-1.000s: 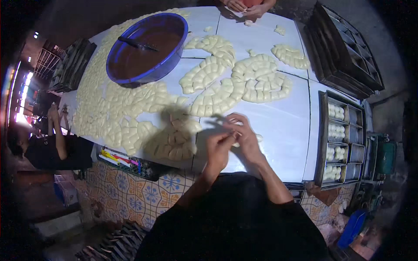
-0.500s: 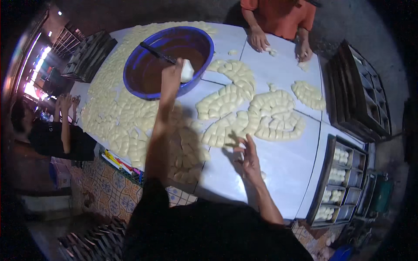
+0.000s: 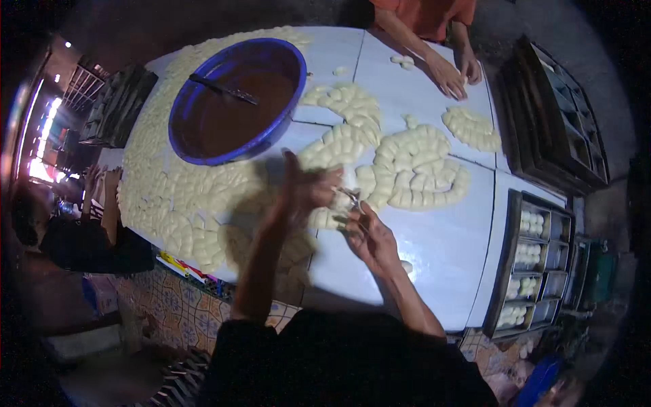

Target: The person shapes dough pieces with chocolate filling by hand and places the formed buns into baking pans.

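My left hand [image 3: 305,188] is over the dough, beside the basin, its fingers smeared by motion. A blurred white piece [image 3: 348,178] shows at its fingertips; whether the hand grips it cannot be made out. Just below and to the right, my right hand [image 3: 375,243] has its fingers curled at a small shiny thing too blurred to name. Under both hands lie rows of pale dough pieces [image 3: 407,156]. The blue basin [image 3: 298,91] stands beyond my left hand, with brown filling inside and a dark-handled utensil [image 3: 220,88] resting in it.
Across the white table [image 3: 434,251], a person in orange handles small dough pieces. Another person in black sits at the left. Stacked dark trays [image 3: 542,122] stand at the far right; nearer is a divided tray [image 3: 505,271] with white dough balls. One ball [image 3: 406,266] lies beside my right wrist.
My left hand has come back from above the basin toward my right hand, bringing the white piece. My right hand's spread fingers have curled in. The utensil now rests in the basin.
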{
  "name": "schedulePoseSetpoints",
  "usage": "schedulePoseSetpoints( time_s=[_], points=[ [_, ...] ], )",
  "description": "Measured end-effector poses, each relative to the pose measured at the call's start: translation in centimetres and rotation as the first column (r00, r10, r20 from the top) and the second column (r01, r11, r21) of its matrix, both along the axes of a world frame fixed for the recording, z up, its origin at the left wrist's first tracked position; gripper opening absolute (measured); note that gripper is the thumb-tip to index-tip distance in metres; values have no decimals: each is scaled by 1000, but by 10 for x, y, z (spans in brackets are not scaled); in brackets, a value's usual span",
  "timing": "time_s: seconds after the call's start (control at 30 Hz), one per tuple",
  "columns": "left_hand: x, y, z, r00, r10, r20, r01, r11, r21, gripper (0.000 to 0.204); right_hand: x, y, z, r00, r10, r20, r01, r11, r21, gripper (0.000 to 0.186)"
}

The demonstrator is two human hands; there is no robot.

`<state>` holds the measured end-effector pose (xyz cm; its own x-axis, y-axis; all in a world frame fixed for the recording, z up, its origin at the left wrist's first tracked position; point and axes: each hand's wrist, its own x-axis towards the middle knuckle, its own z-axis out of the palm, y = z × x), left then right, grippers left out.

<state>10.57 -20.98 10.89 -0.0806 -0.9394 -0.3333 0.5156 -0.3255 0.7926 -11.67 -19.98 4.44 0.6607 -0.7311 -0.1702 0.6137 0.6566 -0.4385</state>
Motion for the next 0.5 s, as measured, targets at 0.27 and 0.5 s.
schedulePoseSetpoints(
  time_s=[0.27,0.5],
  points=[
    [-110,79,-36,842,277,463,-200,957,-209,48,-14,39,15,537,-612,-581,-78,650,-756,33],
    [-131,112,-35,928,101,358,-62,991,-119,20,-54,44,21,711,-588,-385,137,653,-745,20]
  ],
)
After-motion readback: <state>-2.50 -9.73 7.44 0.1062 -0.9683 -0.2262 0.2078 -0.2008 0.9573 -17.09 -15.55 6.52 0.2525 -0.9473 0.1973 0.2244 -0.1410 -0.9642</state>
